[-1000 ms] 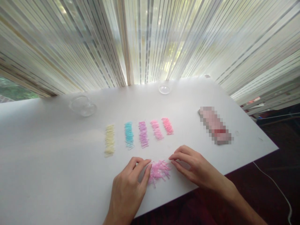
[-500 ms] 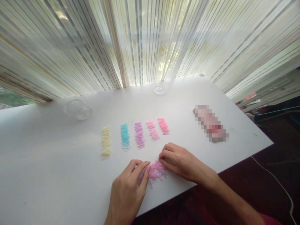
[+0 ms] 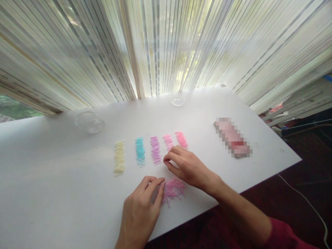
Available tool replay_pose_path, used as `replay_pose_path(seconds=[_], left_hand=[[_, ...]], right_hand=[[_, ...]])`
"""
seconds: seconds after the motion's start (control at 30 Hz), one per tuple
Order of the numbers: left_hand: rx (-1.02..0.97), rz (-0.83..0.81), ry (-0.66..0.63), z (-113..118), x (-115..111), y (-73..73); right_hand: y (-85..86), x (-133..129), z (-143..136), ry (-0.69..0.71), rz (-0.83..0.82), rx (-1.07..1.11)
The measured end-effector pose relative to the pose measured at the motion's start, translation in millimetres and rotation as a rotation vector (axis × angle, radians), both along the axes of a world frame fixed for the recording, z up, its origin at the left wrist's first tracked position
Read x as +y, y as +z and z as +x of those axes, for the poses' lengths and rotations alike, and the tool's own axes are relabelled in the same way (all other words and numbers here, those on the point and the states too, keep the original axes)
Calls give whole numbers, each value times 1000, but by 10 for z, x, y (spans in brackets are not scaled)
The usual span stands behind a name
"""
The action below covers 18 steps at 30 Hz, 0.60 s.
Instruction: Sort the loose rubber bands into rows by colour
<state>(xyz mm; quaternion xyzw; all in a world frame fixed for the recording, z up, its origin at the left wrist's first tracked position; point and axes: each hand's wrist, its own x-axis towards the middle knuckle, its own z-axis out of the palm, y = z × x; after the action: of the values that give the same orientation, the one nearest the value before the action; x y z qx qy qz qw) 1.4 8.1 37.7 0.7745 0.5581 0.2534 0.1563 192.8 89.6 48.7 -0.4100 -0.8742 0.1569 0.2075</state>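
Observation:
A loose heap of thin pink and purple strands [image 3: 174, 190], resembling small rubber bands, lies near the table's front edge. My left hand [image 3: 144, 204] is at its left side, thumb and index fingertip pinched together against the edge of the heap; what is between them is hidden. Above the heap, my right hand [image 3: 188, 166] is closed in a pinch, its fingertips just below the light pink row [image 3: 168, 141]. Anything in that pinch is too small to make out. Left of it are a purple row [image 3: 156, 150], a turquoise row [image 3: 140, 152] and a yellow row [image 3: 119, 157].
A bright pink row [image 3: 181, 139] lies at the right end of the rows. Clear round dishes or lids [image 3: 89, 122] and another small clear dish [image 3: 177, 101] sit near the curtain [image 3: 160, 48]. A blurred-out pink packet [image 3: 232, 136] lies on the white table [image 3: 64, 193] to the right.
My right hand has left the heap and moved up and slightly left to the light pink row, covering its lower end. My left hand has hardly moved.

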Motion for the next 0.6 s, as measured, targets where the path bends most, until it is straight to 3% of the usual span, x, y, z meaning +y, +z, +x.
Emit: replay_pose_path(seconds=[0.13, 0.23, 0.47, 0.6], left_hand=[[-5, 9, 18, -53, -30, 8], [-11, 28, 43, -96, -50, -3], [-21, 30, 40, -97, -26, -49], [-50, 22, 6, -47, 14, -57]], right_hand=[[-52, 139, -160, -2, 38, -67], [-25, 75, -82, -13, 28, -27], [116, -510, 382, -82, -177, 8], [75, -790, 398, -147, -231, 11]])
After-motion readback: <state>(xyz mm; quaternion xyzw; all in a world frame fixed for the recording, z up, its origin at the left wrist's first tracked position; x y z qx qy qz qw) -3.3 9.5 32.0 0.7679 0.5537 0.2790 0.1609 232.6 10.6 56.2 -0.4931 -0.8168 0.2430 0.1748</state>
